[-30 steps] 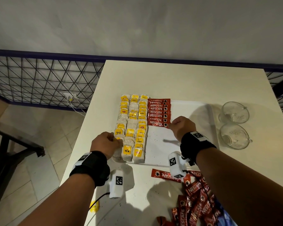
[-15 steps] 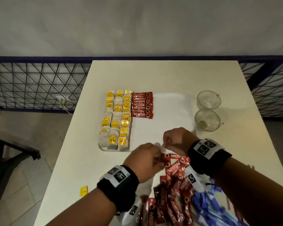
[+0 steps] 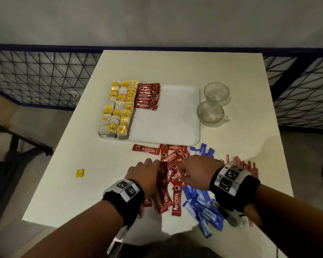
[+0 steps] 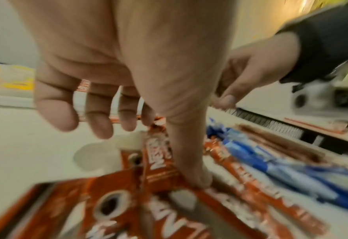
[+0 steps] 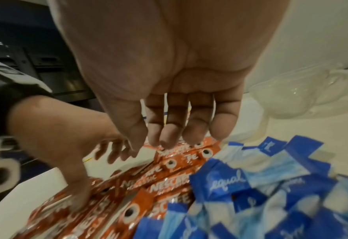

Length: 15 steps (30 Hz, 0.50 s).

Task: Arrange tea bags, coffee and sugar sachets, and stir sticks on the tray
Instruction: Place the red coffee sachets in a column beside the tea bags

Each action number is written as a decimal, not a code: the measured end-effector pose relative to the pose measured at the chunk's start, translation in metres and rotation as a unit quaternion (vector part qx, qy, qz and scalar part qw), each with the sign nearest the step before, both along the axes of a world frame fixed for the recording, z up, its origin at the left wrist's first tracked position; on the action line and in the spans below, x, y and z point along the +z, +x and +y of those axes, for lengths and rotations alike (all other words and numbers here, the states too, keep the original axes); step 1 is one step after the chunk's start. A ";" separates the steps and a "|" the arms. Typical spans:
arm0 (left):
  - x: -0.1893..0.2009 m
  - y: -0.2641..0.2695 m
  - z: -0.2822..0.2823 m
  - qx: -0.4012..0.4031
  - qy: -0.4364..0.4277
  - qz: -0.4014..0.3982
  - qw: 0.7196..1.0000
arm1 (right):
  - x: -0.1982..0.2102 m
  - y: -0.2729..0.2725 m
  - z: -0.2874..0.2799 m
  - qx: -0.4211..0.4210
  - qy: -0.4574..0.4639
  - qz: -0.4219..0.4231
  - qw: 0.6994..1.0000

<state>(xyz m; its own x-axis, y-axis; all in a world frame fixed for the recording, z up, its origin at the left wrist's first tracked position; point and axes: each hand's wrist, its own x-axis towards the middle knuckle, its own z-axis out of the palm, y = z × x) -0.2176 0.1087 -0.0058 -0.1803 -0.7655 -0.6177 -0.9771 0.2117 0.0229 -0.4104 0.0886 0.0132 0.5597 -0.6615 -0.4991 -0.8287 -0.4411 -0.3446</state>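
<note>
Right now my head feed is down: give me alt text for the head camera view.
Both hands, left hand and right hand, reach into loose red coffee sachets on the table, beside blue sugar sachets and stir sticks. Beyond, the white tray holds rows of tea bags and coffee sachets, with two glass cups beside it.

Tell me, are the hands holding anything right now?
Nothing is held. The left hand presses its thumb on the loose coffee sachets; the right hand hovers open above them.
</note>
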 end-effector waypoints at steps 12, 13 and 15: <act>-0.011 0.035 0.027 -0.053 0.036 -0.017 0.998 | -0.012 0.019 0.035 0.110 0.020 0.045 0.993; -0.013 0.040 0.019 -0.041 0.025 -0.003 0.999 | -0.013 0.022 0.035 0.113 0.015 0.051 0.992; -0.012 0.049 0.000 -0.017 0.006 0.018 1.000 | -0.014 0.026 0.035 0.113 0.007 0.068 0.991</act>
<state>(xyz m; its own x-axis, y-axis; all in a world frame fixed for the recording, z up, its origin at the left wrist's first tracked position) -0.1685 0.1084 -0.0183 -0.2274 -0.7517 -0.6190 -0.9680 0.2435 0.0599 -0.3841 0.1240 -0.0005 0.6189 -0.5201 -0.5886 -0.7491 -0.6162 -0.2432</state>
